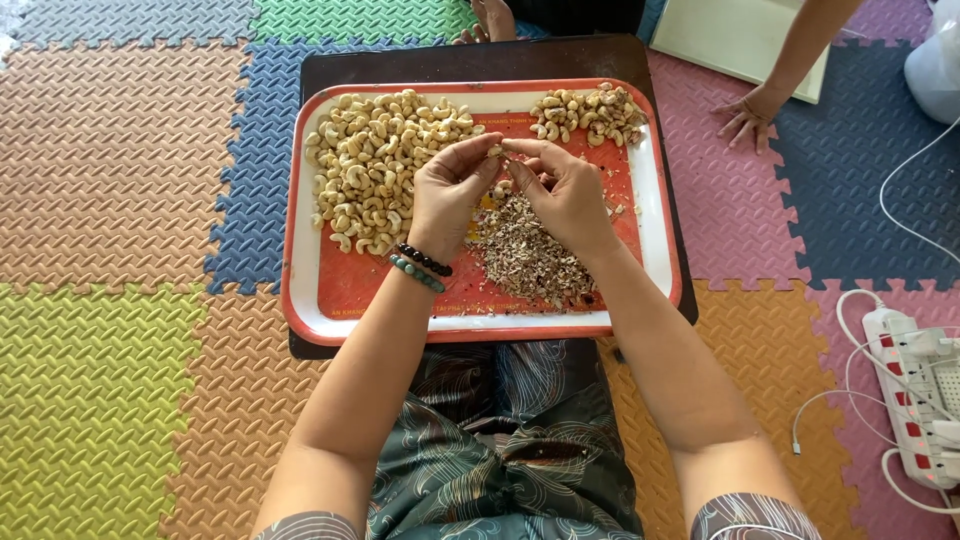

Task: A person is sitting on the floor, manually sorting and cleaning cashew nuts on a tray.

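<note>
Head view: both hands meet over the middle of a red tray (310, 250) with a white rim. The tray lies on a dark low worktop (480, 58) above the person's lap.

The left hand (452, 190) is closed in a pinch, thumb and fingers gripping a small pale cashew (494, 151) at its tip. The right hand (562, 190) is also pinched shut on the same nut from the other side, its fingertips touching those of the left. The nut sits between the 2 hands, held in the air just above the tray.

The left wrist wears 2 bead bracelets (420, 266), 1 black and 1 green.

On the tray, a big pile (375, 160) of pale cashews fills the far left part, just beside the left hand. A smaller pile (590, 115) lies at the far right corner. A heap of brown husks (530, 255) lies below the hands, partly under the right wrist.

Around the worktop the floor is covered with foam mats (110, 200) in orange, blue, green, pink and yellow.

At the far right another person's hand (748, 115) rests spread on a pink mat, well apart from the tray. A white power strip (915, 385) with white cables lies on the floor at the right edge
</note>
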